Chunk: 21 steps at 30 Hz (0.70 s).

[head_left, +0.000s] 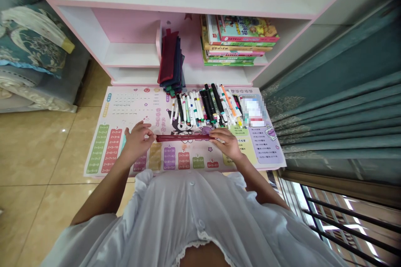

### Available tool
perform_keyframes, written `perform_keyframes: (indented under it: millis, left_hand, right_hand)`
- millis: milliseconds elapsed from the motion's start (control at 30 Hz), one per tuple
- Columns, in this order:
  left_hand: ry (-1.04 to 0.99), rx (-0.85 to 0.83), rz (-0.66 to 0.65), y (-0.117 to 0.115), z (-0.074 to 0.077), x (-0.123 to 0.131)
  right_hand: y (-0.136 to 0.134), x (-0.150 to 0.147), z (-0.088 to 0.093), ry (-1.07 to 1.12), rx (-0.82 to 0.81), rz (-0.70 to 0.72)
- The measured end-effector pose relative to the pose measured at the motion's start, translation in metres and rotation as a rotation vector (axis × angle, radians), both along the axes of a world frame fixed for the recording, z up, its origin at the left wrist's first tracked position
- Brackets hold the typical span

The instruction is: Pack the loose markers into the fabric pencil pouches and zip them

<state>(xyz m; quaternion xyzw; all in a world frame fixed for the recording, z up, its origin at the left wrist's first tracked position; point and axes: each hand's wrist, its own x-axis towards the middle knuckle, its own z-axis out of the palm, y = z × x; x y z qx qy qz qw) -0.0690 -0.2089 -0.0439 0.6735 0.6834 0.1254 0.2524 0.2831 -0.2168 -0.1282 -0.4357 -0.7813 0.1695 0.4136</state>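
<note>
A long, narrow dark red pencil pouch (183,138), seen nearly edge-on, stretches level between my two hands above the desk mat. My left hand (139,142) pinches its left end between thumb and index finger, the other fingers partly raised. At the opposite end, my right hand (226,142) is closed on the pouch with the fingers over the top. Just beyond it lies a spread pile of markers (203,106), mostly white and black, with one orange. Whether anything is inside the pouch cannot be seen.
A stack of dark red and dark blue pouches (170,60) leans at the shelf divider. Books (234,46) are piled in the shelf. A blurred white packet (253,110) lies right of the markers. The printed desk mat (131,104) covers the desk; curtains (338,91) hang at right.
</note>
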Motion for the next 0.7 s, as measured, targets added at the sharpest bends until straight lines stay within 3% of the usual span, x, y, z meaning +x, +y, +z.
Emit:
perform_keyframes:
  millis: [567, 700]
  left_hand:
    - [0.011, -0.043, -0.033, 0.0018, 0.0040, -0.0029]
    - [0.039, 0.040, -0.089, 0.0027, 0.0067, 0.0012]
  right_hand:
    - [-0.0017, -0.0015, 0.0031, -0.005, 0.042, 0.022]
    - [-0.0027, -0.0020, 0.0040, 0.019, 0.005, 0.018]
